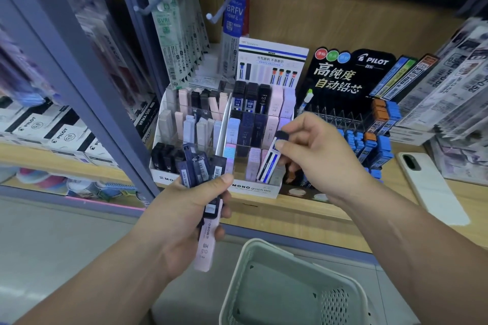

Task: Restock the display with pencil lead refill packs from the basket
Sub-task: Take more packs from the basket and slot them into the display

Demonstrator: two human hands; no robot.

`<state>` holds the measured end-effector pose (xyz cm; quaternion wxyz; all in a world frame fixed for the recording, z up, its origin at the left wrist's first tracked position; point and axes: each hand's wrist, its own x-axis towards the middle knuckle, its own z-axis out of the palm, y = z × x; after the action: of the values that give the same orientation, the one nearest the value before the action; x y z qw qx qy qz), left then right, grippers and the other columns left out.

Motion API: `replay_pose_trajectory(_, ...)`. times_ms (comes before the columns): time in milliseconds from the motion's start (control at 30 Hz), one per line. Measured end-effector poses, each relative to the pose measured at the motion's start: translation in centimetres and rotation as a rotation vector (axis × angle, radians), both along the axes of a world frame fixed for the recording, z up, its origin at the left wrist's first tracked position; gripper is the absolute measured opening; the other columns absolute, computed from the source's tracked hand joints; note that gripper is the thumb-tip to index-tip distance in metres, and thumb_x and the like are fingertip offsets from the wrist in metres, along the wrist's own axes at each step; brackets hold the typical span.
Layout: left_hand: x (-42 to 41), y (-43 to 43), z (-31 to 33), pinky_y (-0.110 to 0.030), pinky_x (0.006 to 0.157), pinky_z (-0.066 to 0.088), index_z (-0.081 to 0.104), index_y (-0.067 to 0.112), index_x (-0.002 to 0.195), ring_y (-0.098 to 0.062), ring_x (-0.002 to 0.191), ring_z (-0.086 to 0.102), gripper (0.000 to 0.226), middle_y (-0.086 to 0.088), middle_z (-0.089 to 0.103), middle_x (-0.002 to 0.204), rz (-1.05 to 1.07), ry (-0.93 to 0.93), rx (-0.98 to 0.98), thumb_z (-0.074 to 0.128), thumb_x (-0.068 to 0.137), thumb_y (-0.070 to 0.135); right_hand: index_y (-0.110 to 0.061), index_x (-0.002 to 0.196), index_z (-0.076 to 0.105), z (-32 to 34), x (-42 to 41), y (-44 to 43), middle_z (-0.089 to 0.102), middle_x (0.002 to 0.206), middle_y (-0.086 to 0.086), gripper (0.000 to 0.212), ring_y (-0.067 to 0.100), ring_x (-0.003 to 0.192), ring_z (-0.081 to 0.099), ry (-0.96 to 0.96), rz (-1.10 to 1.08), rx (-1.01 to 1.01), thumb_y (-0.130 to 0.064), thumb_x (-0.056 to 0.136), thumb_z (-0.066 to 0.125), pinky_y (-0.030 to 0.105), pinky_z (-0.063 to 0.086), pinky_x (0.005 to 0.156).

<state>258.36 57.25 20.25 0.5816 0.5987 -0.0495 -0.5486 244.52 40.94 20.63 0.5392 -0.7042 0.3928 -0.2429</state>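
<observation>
White-and-blue pack (270, 163) is pinched in the right hand (314, 150), halfway into the display's (253, 187) front row, while the left hand (184, 221) is clamped on a loose stack (203, 179) that could easily fan out and drop.

On my feed it's just two arms and that's about it. The left hand (184, 219) and right hand (317, 150) are both bare, and so are the left forearm (100, 277) and right forearm (412, 240), right down to the bottom edge of the shot. Nails are cut short and plain, easiest to see on the left thumbnail (227, 178) and the right thumbnail (280, 144). Fingers are fairly slim, with normal creasing over the knuckles. There's a tiny bluish sliver in the bottom-left corner beside the left arm. Could be clothing, honestly can't tell.
</observation>
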Motion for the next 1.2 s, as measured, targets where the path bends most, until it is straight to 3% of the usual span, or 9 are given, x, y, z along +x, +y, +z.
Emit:
replay_pose_trajectory(133, 0.1, 0.2, 0.3, -0.028, 0.043, 0.039, 0.065, 0.009, 0.090, -0.022, 0.060, 0.054, 0.030, -0.009, 0.061, 0.073, -0.011, 0.046, -0.022, 0.079, 0.069, 0.025, -0.016, 0.093, 0.055, 0.2, 1.1, -0.3, 0.069, 0.085, 0.016, 0.018, 0.022, 0.065, 0.071, -0.077, -0.064, -0.037, -0.002, 0.091, 0.065, 0.033, 0.059, 0.064)
replay_pose_trajectory(233, 0.3, 0.1, 0.6, -0.027, 0.042, 0.039, 0.065, 0.009, 0.091, -0.021, 0.060, 0.055, 0.032, -0.008, 0.063, 0.072, -0.014, 0.059, -0.028, 0.078, 0.067, 0.024, -0.015, 0.092, 0.056, 1.2, 1.5, -1.2, 0.068, 0.088, 0.013, 0.017, 0.021, 0.066, 0.072, -0.117, -0.112, -0.159, 0.000, 0.091, 0.064, 0.033, 0.061, 0.068)
replay_pose_trajectory(367, 0.4, -0.3, 1.0, -0.027, 0.042, 0.040, 0.066, 0.009, 0.090, -0.020, 0.059, 0.056, 0.034, -0.008, 0.064, 0.072, -0.002, 0.071, -0.019, 0.079, 0.062, 0.025, -0.026, 0.090, 0.054, 2.7, 2.1, -3.1, 0.068, 0.092, 0.009, 0.024, 0.020, 0.074, 0.072, -0.125, -0.182, -0.396, -0.004, 0.092, 0.064, 0.040, 0.061, 0.074)
replay_pose_trajectory(500, 0.6, -0.5, 1.1, -0.027, 0.041, 0.040, 0.066, 0.010, 0.091, -0.021, 0.059, 0.056, 0.023, -0.008, 0.064, 0.073, -0.010, 0.071, -0.013, 0.077, 0.073, 0.018, -0.021, 0.095, 0.056, 3.4, 3.3, -4.7, 0.067, 0.088, 0.001, 0.017, 0.019, 0.073, 0.070, -0.050, -0.167, -0.588, -0.008, 0.091, 0.065, 0.043, 0.059, 0.073)
replay_pose_trajectory(633, 0.8, -0.5, 1.0, -0.028, 0.043, 0.039, 0.065, 0.010, 0.096, -0.021, 0.060, 0.056, 0.020, -0.008, 0.063, 0.073, -0.026, 0.072, -0.017, 0.074, 0.079, 0.014, -0.014, 0.100, 0.062, 4.3, 5.2, -6.1, 0.060, 0.080, -0.010, 0.013, -0.001, 0.062, 0.061, 0.097, -0.120, -0.722, -0.007, 0.089, 0.067, 0.024, 0.054, 0.066)
replay_pose_trajectory(867, 0.7, -0.4, 1.2, -0.028, 0.043, 0.040, 0.067, 0.008, 0.092, -0.021, 0.059, 0.057, 0.017, -0.009, 0.064, 0.073, -0.025, 0.063, -0.019, 0.075, 0.079, 0.013, -0.014, 0.097, 0.070, 3.5, 6.8, -7.9, 0.069, 0.084, 0.002, 0.016, 0.021, 0.077, 0.066, 0.265, -0.056, -0.814, -0.009, 0.082, 0.072, 0.039, 0.056, 0.075)
replay_pose_trajectory(1200, 0.6, -0.5, 1.6, -0.028, 0.044, 0.040, 0.066, 0.008, 0.094, -0.021, 0.059, 0.056, 0.019, -0.008, 0.064, 0.072, -0.034, 0.070, -0.045, 0.076, 0.078, 0.012, -0.023, 0.090, 0.078, 2.5, 7.5, -7.5, 0.070, 0.093, -0.003, 0.011, 0.018, 0.081, 0.064, 0.381, -0.105, -0.931, -0.023, 0.079, 0.077, 0.032, 0.054, 0.071)
